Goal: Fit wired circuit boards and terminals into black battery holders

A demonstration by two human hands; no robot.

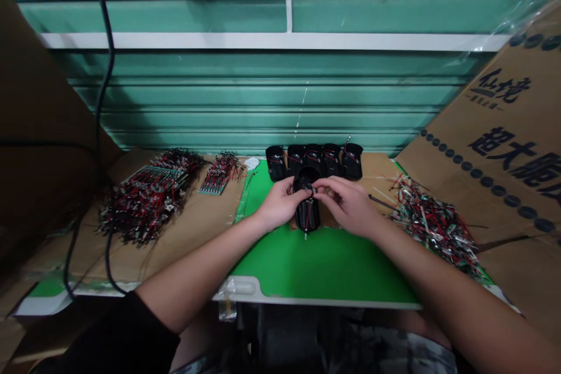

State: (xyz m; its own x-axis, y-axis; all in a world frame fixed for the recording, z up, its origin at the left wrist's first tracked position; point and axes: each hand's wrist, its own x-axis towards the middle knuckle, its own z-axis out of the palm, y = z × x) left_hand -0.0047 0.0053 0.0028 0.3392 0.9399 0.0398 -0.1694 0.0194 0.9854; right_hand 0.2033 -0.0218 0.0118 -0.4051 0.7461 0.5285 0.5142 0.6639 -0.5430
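Note:
A black plastic housing (307,219) with a red wire inside lies on the green table, its far end between my hands. My left hand (283,201) grips its left side, thumb reaching over the hollow. At the same spot, my right hand (344,201) pinches with thumb and forefinger at a small part too fine to name. The wire's end hangs over the near rim of the housing. Just beyond my fingers stands a row of several similar black housings (312,156), with red wires showing on them.
Wired circuit boards lie in a large pile (144,204) and a smaller bundle (221,174) on cardboard at left. Another heap of wired parts (433,225) is at right. Cardboard boxes (508,146) flank the table (324,272); a black cable (105,70) hangs at left.

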